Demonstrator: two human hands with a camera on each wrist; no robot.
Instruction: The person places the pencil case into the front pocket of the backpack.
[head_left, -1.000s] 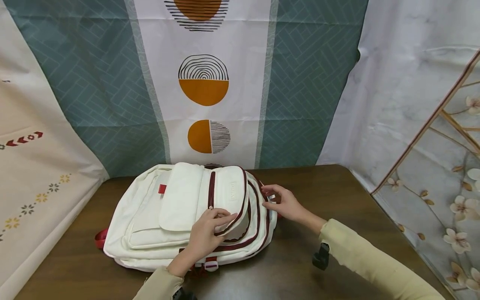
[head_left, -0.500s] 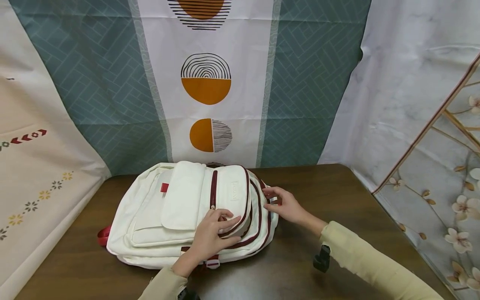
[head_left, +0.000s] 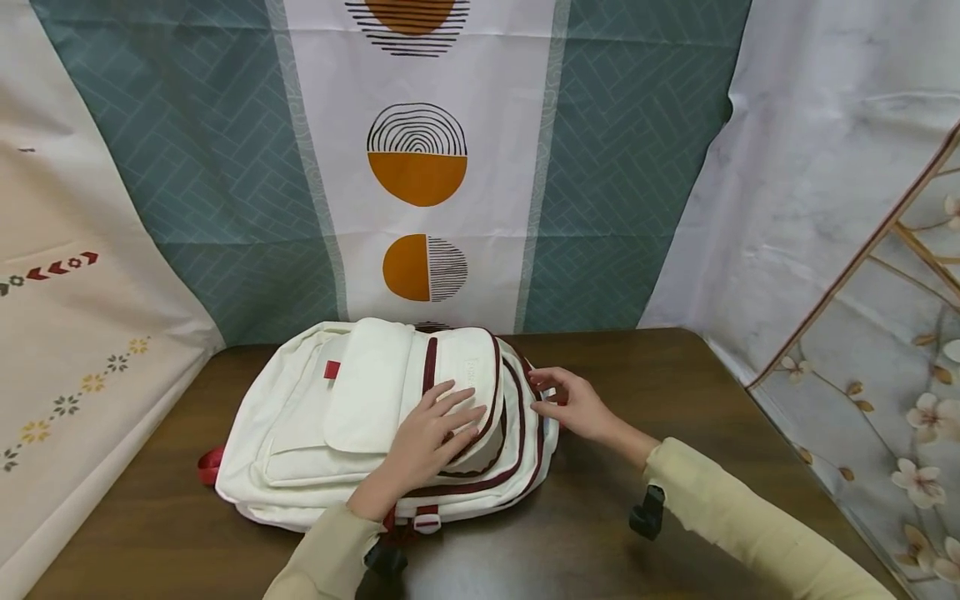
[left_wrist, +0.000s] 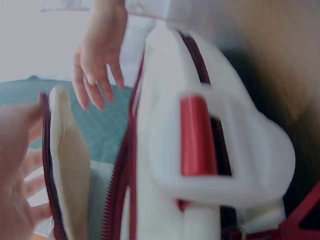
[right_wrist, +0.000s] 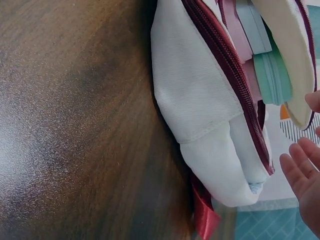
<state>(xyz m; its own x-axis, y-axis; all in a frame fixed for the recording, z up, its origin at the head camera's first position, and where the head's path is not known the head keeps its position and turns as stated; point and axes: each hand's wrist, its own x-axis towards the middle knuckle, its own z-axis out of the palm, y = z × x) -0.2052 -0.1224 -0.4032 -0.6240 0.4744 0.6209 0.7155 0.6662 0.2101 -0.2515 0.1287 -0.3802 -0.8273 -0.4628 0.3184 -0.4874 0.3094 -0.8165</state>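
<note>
A white backpack with dark red zippers lies on the table, front side up. Its front section stands apart from the body along an open zipper. My left hand rests on that front section with fingers spread and straight. My right hand, fingers loosely bent and holding nothing, is at the bag's right end, close to the zippered edge. In the right wrist view, pink, pale blue and green flat items show inside the opening.
A white buckle with a red strap hangs at the bag's near side. A red loop sticks out at its left end. The brown wooden table meets patterned cloth behind, with more cloth on both sides.
My left hand has left the lower edge of the front section, moved up onto it and straightened its fingers. My right hand stays nearly in place. The view has shifted slightly.
</note>
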